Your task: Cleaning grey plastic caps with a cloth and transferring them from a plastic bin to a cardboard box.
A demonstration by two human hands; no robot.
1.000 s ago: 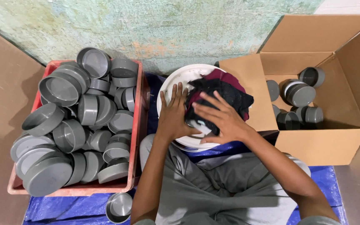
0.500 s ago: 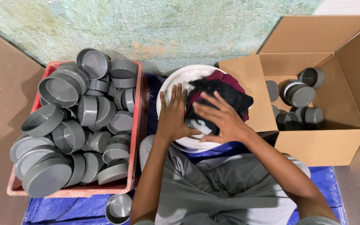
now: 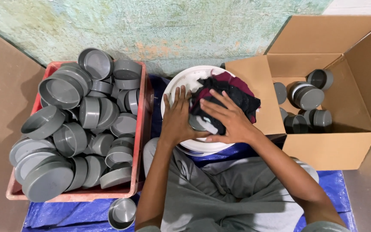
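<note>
1. Cardboard box (image 3: pixel 323 150): 1, on the right w/ flaps up. About 7 grey caps show inside; the flap may hide more. No change vs. a sec ago.
2. Red crate (image 3: pixel 71 196): 1, on the left, heaped w/ grey caps. Approx. 30 or more, too overlapped for an exact count. The pile looks the same as before.
3. Blue tarp (image 3: pixel 65 215): 1, spread on the floor under the crate and the person's legs. Unmoved.
4. White bucket (image 3: pixel 185 79): 1, between crate and box, right in front of the person. It serves as the worktop.
5. Dark cloth (image 3: pixel 232 92): 1 bundle, black w/ maroon, so poss. 2 pieces. It lies bunched on the bucket top and partly under the right hand.
6. Left hand (image 3: pixel 177 120): fingers spread against the left side of the held cap and the bucket top. The thumb is hidden, so can't tell if it grips. Barely shifted over the last sec.
7. Right hand (image 3: pixel 230 120): laid flat, fingers straight, pressing cloth onto the cap, not clenched. It sits a touch lower than before. Prob. the same rubbing stroke, not finished.
8. Grey cap (image 3: pixel 200 124): 1, on the bucket between both hands, mostly covered.
9. Loose cap (image 3: pixel 123 213): 1, on the tarp by the crate's near corner. Untouched.
</note>
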